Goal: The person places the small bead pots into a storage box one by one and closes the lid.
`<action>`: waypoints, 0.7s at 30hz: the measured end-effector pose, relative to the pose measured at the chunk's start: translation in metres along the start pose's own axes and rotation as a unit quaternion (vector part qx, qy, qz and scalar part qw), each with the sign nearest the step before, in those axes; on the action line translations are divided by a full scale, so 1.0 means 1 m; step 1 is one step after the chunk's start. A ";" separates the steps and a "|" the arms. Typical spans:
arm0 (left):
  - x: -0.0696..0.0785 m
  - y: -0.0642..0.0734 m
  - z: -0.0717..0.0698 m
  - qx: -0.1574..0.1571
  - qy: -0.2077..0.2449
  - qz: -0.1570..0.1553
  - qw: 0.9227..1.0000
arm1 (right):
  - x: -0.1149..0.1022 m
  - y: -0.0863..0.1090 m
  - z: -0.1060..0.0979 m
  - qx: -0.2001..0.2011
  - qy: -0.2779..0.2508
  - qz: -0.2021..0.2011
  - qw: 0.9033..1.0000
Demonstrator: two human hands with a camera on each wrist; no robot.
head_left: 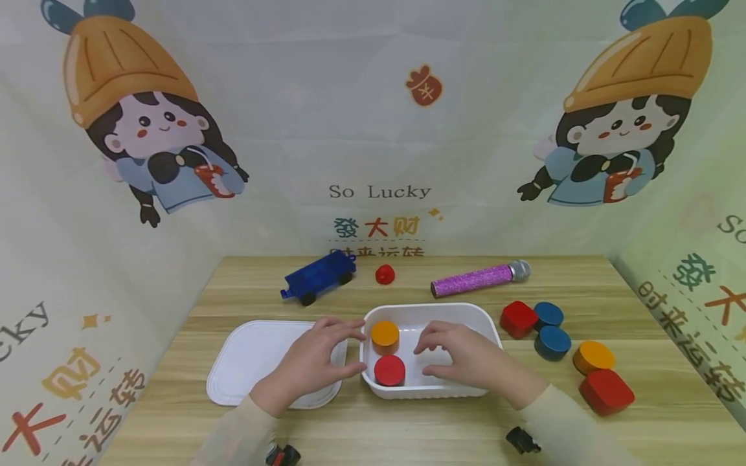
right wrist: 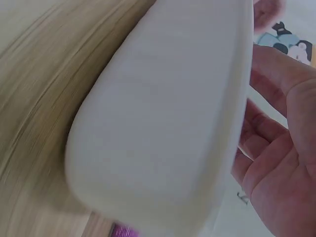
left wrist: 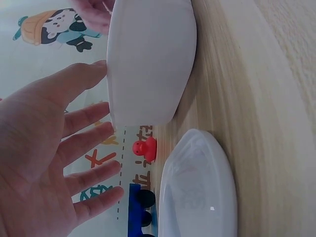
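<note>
A white plastic box [head_left: 431, 389] stands in the middle of the table with an orange round block [head_left: 385, 335] and a red block [head_left: 390, 371] at its left end. My left hand [head_left: 317, 355] is at the box's left edge, fingers spread, thumb and fingertips at the rim; the left wrist view shows its palm holding nothing. Over the right part of the box hovers my right hand [head_left: 463, 355], thumb apart from loosely bent fingers. No object shows between them, though the box wall [right wrist: 163, 113] hides part of the fingertips in the right wrist view.
Left of the box lies a white lid [head_left: 256, 362]. Behind are a blue toy wagon [head_left: 319, 278], a small red rubber duck [left wrist: 145, 148] and a purple glittery microphone [head_left: 474, 280]. To the right sit red blocks [head_left: 607, 391], blue blocks [head_left: 552, 343] and an orange block [head_left: 594, 357].
</note>
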State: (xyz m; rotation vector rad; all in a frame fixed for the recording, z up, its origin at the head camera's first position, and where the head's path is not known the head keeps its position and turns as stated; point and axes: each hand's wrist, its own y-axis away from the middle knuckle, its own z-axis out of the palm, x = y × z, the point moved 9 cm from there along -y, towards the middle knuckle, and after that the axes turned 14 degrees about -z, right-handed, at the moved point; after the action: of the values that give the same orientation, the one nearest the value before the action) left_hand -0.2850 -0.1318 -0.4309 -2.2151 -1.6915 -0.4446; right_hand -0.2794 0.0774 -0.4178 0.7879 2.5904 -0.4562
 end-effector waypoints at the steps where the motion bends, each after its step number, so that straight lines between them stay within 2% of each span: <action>1: 0.001 0.000 0.000 0.001 0.000 0.002 1.000 | 0.001 0.006 -0.004 0.005 0.005 0.006 1.000; 7: 0.000 0.001 0.000 0.001 0.001 -0.001 1.000 | 0.007 0.046 -0.027 0.043 0.035 0.027 0.998; 14: -0.004 0.000 0.002 -0.006 0.005 -0.016 1.000 | 0.006 0.083 -0.044 0.079 0.057 0.015 0.995; 21: -0.003 -0.002 0.000 -0.008 0.000 -0.009 1.000 | 0.019 0.120 -0.058 0.133 0.091 0.027 0.987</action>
State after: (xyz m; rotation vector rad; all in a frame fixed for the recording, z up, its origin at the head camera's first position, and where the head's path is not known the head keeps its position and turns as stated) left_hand -0.2878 -0.1340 -0.4326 -2.2123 -1.7153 -0.4651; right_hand -0.2399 0.2046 -0.3992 1.0289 2.7011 -0.7572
